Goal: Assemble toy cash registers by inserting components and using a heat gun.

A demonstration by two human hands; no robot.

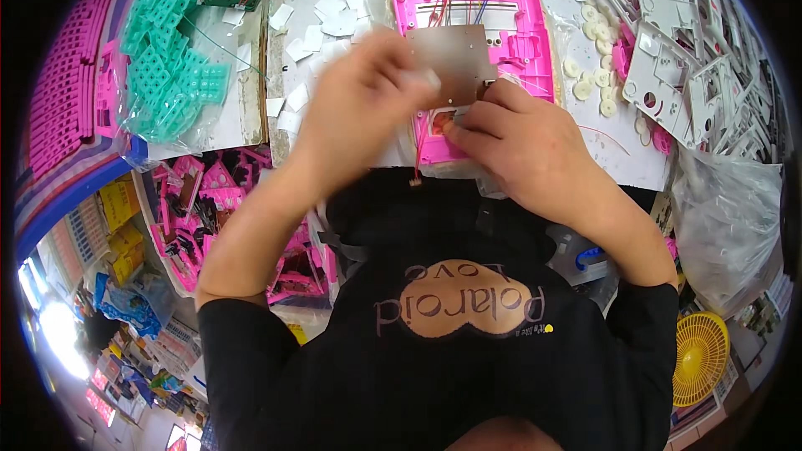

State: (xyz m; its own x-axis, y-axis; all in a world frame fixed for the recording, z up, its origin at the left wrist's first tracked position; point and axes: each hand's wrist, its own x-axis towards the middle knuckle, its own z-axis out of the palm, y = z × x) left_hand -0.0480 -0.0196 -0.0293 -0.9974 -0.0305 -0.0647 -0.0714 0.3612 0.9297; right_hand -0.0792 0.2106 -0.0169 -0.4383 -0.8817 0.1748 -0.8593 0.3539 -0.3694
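The right grip [522, 121] curls at the near right corner of a brownish plate [451, 54]; I cannot tell whether it is clamped. The left grip [363, 79], blurred and equally unreadable, overlaps the plate's left side. The plate lies between them, over a pink plastic casing [520, 54] on the desk [614, 157], its long axis seemingly running away from the person.

1. Illumination: bright across the worktop [616, 157]; shadows soft.
2. Glare: overexposed white patch [63, 338] beyond the near left corner, possibly a window; highlights on the clear bag [727, 225] at the near right corner.
3. Blur: left hand [355, 96] smeared; right hand [522, 138] sharper.
4. Distortion: straight edges bow toward the periphery, which darkens to black.
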